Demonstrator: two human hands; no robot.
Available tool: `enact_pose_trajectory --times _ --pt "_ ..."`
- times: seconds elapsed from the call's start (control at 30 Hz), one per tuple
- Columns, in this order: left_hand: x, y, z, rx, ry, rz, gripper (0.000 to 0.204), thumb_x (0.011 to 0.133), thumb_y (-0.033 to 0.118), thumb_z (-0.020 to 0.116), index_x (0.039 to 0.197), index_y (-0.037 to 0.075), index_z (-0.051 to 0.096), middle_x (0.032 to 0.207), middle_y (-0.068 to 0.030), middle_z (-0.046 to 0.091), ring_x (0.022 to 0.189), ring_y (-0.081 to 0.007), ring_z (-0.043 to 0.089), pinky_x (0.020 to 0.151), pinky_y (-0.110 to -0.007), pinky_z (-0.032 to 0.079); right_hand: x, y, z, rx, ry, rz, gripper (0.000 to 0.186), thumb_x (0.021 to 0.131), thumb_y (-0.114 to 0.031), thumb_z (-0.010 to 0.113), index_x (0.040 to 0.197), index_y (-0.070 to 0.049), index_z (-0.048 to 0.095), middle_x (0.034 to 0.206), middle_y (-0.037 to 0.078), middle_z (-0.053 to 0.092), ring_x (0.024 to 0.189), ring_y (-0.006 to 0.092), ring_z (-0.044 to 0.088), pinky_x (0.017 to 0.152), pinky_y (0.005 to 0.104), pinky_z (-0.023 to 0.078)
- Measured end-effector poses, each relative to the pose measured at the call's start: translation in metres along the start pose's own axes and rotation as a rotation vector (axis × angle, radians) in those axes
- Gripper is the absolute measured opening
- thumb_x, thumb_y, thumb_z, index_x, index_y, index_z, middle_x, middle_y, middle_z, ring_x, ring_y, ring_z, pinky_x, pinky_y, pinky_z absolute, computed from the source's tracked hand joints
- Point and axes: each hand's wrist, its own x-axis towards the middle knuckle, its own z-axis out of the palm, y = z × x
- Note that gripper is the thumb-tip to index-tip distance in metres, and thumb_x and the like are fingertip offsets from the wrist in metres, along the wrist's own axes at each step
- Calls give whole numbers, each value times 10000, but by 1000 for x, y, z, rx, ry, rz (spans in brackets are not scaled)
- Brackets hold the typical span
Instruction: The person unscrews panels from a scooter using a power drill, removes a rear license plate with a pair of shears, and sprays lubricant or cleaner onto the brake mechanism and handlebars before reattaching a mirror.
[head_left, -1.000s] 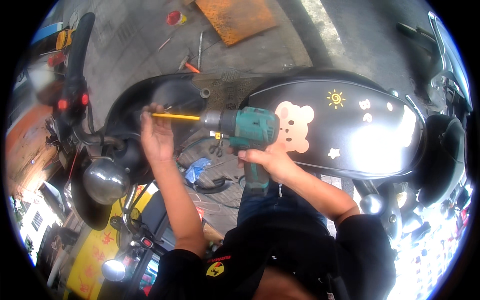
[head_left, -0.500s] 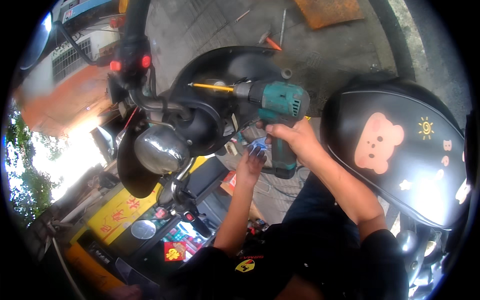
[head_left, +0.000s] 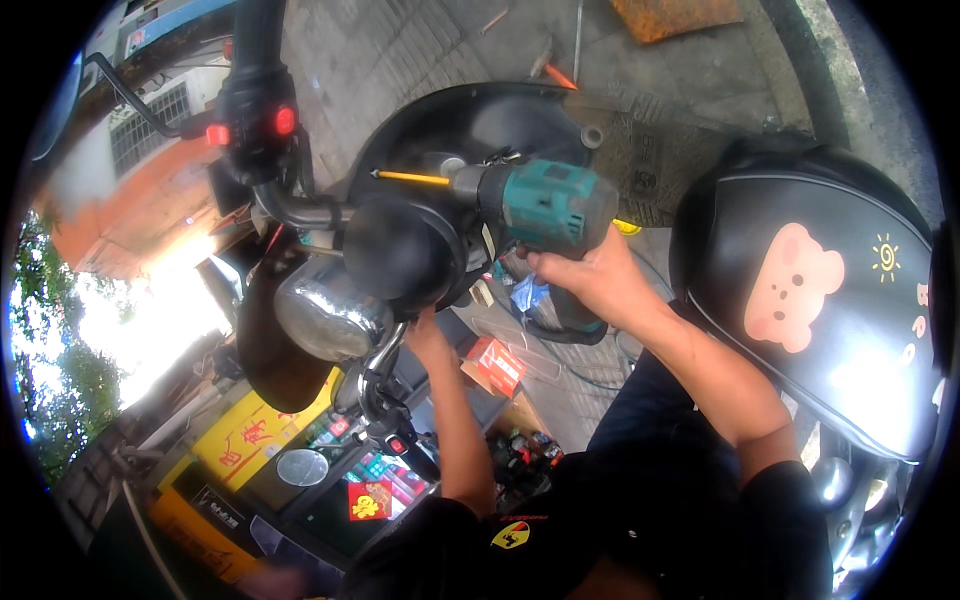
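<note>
In my right hand [head_left: 590,275] is a green cordless drill [head_left: 550,203], my fingers closed round its grip. Its long yellow bit [head_left: 415,178] points left across the scooter's black front shield [head_left: 480,118]. My left hand [head_left: 427,332] reaches up beneath the round black housing [head_left: 402,255], which hides its fingers. Next to that housing sits a chrome headlamp [head_left: 335,312]. Handlebar grips with red switches stand at the upper left, the far one a black grip [head_left: 258,60].
A black seat [head_left: 810,290] with bear stickers stands to the right. Beyond the scooter, an orange-handled hammer [head_left: 560,77] and a rusty plate [head_left: 675,15] lie on the pavement. At lower left are a yellow sign [head_left: 245,435], an orange-red box [head_left: 495,366] and assorted parts.
My left hand has moved left and up, from near the drill's base to beneath the round housing. The drill stays in my right hand, with its base tipped slightly. The view has shifted a little.
</note>
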Motion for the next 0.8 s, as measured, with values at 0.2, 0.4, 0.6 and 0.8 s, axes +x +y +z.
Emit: enact_pose_trajectory --times 0.2,0.4,0.6,0.8 --pt "0 -5 9 1 29 78 566 762 -55 613 1287 -30 402 1230 -104 508 1105 -220 490 988 -340 348 3 -4 -1 -56 -9 16 354 755 -44 632 1094 11 546 936 55 615 859 116 571 772 265 467" --pt "0 -11 15 30 72 149 490 743 -59 618 1211 -62 473 1178 -111 540 1066 -215 510 963 -337 362 5 2 1 -44 22 -7 333 739 -61 632 1058 9 564 897 59 619 825 116 569 747 271 466" --pt "2 -12 14 82 98 183 423 734 -11 668 1131 -73 535 1072 -101 591 954 -195 537 883 -314 395 8 -2 1 -129 38 -12 345 707 -109 643 1029 1 587 834 101 642 769 183 615 731 314 480" --pt "3 -12 16 133 101 226 403 741 29 686 1107 -75 555 1061 -112 604 928 -196 548 859 -315 409 15 -6 -7 -294 36 -110 360 698 -107 660 1036 -1 598 847 111 651 761 202 612 738 313 478"
